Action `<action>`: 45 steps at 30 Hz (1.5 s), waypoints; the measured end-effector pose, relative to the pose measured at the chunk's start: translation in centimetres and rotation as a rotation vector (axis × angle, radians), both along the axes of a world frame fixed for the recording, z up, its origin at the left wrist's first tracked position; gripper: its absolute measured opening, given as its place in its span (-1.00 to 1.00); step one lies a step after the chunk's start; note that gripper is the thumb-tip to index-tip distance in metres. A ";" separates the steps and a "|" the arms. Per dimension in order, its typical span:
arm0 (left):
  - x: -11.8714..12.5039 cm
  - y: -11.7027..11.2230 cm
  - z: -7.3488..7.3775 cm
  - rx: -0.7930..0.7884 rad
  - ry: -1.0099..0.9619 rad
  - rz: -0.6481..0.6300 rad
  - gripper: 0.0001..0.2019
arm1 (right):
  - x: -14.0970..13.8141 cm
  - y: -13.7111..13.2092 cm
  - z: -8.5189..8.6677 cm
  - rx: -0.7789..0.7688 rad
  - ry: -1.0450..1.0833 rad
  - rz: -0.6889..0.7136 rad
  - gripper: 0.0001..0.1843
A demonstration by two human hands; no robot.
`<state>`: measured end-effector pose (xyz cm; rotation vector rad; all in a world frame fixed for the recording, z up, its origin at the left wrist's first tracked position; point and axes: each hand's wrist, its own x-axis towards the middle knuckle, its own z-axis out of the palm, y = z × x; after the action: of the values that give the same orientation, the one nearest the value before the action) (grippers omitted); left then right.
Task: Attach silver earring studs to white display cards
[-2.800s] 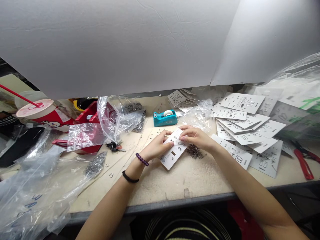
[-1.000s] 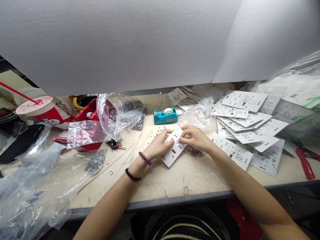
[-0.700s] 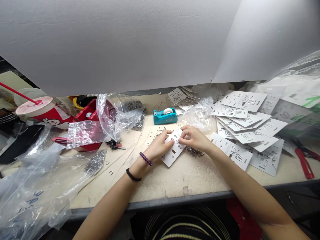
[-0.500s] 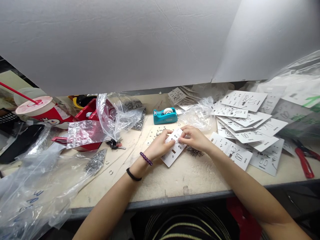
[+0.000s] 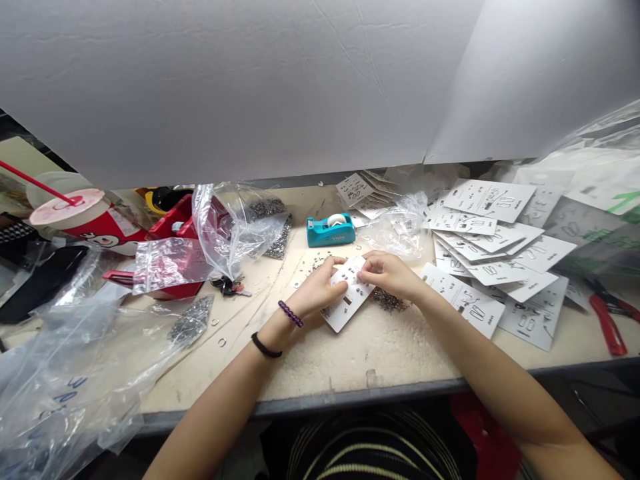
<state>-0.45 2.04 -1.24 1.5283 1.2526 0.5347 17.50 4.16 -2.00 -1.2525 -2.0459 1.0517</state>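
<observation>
A white earring card with small metal pieces on it is tilted just over the table. My left hand grips its left edge, thumb on the face and fingers behind. At the card's upper right, the thumb and fingertips of my right hand are pinched together against it; whatever lies between them is too small to make out. Loose dark metal bits lie in a pile under my right hand. More tiny pieces are scattered beyond my left hand.
Behind the hands stands a teal tape dispenser. Fanned cards are stacked at right, near red-handled pliers. To the left are plastic bags, a bag of metal parts, keys and a red cup.
My right fingertips have shifted slightly on the card, and my left thumb has moved a little to the left. The card stays almost in the same place.
</observation>
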 end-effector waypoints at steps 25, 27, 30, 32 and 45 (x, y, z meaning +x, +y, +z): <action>-0.2 0.2 -1.0 0.109 0.039 -0.003 -0.59 | -0.3 -0.5 0.1 0.145 -0.078 0.005 -0.85; -0.2 0.2 -1.1 0.108 0.023 0.002 -0.60 | -0.4 -0.6 0.2 0.173 -0.119 -0.006 -0.86; -0.2 0.2 -1.1 0.090 0.001 -0.005 -0.60 | -0.4 -0.6 0.3 0.184 -0.171 -0.009 -0.85; -0.1 0.2 -1.1 0.074 -0.014 -0.016 -0.60 | -0.4 -0.6 0.3 0.179 -0.181 -0.004 -0.84; -0.1 0.6 -1.8 0.239 0.062 0.004 -0.65 | -0.4 -0.8 0.4 0.154 -0.161 -0.065 -0.87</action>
<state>-0.51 2.61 -3.05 1.7530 1.2742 0.6636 17.12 3.36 -1.60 -1.3515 -2.1446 0.7697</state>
